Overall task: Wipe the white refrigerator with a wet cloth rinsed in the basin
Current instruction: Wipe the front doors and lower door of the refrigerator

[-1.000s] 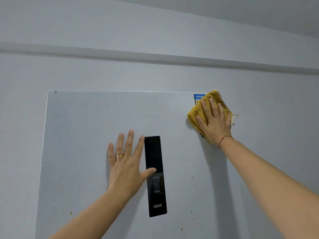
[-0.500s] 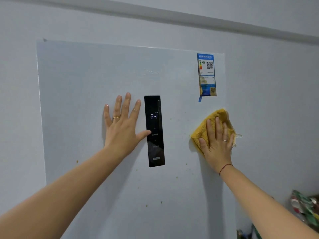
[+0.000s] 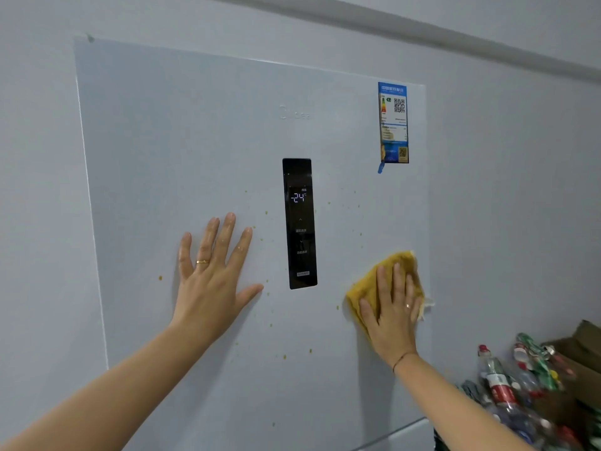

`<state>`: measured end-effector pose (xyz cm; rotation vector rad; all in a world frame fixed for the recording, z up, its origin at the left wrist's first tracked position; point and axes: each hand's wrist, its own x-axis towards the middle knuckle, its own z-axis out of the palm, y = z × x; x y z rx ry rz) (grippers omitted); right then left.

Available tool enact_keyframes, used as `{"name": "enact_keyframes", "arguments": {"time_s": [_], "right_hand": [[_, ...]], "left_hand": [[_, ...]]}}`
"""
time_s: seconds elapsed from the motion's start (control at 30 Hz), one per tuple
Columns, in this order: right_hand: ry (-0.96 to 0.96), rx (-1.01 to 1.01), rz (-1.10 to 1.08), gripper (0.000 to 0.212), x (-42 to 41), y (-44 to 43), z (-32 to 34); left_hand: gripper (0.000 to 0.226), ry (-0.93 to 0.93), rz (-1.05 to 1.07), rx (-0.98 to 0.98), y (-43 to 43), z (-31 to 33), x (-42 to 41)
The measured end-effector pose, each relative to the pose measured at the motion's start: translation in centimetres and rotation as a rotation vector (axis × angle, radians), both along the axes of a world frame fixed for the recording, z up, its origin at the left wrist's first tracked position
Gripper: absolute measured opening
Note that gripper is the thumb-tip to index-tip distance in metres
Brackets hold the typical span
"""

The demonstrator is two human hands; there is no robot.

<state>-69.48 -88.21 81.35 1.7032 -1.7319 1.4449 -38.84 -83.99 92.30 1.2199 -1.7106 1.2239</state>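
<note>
pale wall [image 3: 520, 190] all round, and the white refrigerator [image 3: 182, 151] fills the view, its door dotted with small yellowish specks [image 3: 284, 356] on both sides of the black control panel [image 3: 300, 222]. left hand [image 3: 213, 281] is spread wide and flat on the door, left of the panel, fingers straight, holding nothing, looking wet. right hand [image 3: 395, 320] lies flat over the yellow cloth [image 3: 364, 286], pressing it to the door near the right edge, below the energy label [image 3: 393, 122]. no basin in view.

now the risks. the panel is lit and the cloth sits just to its right: a sweep leftward across it could, i reckon, press a button and change the setting, or leave water on it. the label's lower corner hangs loose, so a wet pass upward might peel it further. those specks look dried on; a light pass may only smear them, and the cloth could spread the grime unless rinsed. it overhangs the door's edge too, so it might slip off there. down right, a heap of bottles [image 3: 507, 385] lies near the right arm, easy to knock on a low stroke.
</note>
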Motion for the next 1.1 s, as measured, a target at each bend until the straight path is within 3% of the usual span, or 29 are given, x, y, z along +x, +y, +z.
{"name": "enact_keyframes", "arguments": {"time_s": [0.33,0.47,0.67,1.1], "right_hand": [[0.055,-0.206,-0.047,0.078,3.1,-1.1,21.9],[0.07,-0.257,-0.038,0.071,5.0,-1.2,25.5],[0.244,-0.328,-0.04,0.069,7.7,-1.2,20.0],[0.523,-0.322,0.015,0.063,10.7,0.6,-0.7]], "left_hand": [[0.094,-0.033,-0.034,-0.016,0.0,-0.4,0.8],[0.089,-0.038,-0.026,-0.009,0.1,-0.9,1.2],[0.085,-0.047,-0.034,-0.023,0.0,-1.5,1.7],[0.075,-0.063,-0.025,-0.025,0.1,-3.1,2.7]]}}
